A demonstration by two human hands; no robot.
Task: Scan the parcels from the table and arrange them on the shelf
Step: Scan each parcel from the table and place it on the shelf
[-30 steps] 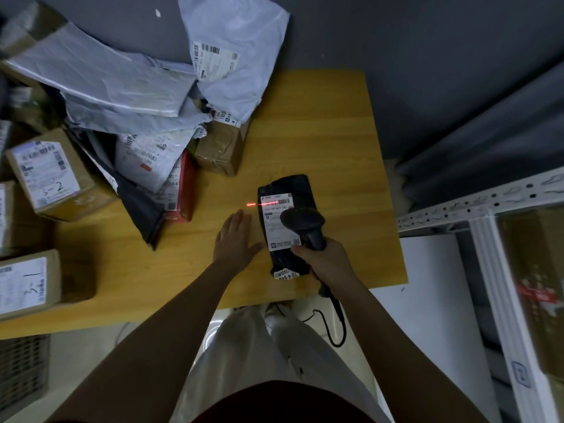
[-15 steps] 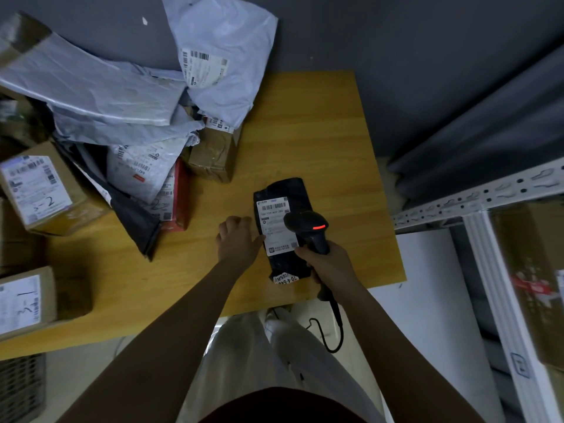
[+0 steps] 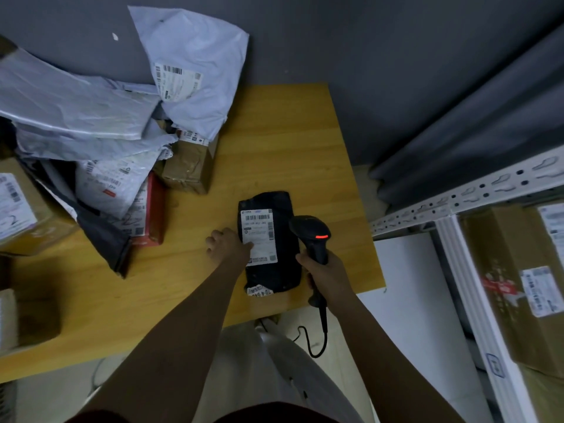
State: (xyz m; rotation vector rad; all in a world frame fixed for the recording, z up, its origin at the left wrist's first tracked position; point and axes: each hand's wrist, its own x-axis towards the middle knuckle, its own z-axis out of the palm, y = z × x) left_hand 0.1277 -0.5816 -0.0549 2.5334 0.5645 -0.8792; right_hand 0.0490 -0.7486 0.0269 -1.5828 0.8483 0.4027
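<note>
A black parcel point(image 3: 285, 206) with a white barcode label lies on the wooden table point(image 3: 290, 132) near its front right corner. My left hand point(image 3: 229, 244) grips the parcel's left edge, fingers curled and thumb on the label. My right hand point(image 3: 325, 274) holds a black corded barcode scanner point(image 3: 309, 232) just right of the parcel, with a red light glowing on the scanner's head. The white metal shelf point(image 3: 457, 203) stands to the right of the table.
A heap of grey mailer bags point(image 3: 195, 71) and a small brown box point(image 3: 189, 169) covers the table's back left. More cartons point(image 3: 21, 209) sit along the left edge. Brown boxes point(image 3: 512, 270) stand on the shelf. A grey wall lies behind.
The red scan line on the label has gone out. My left hand went from lying flat beside the parcel to curling on its left edge. The scanner drew back to the right.
</note>
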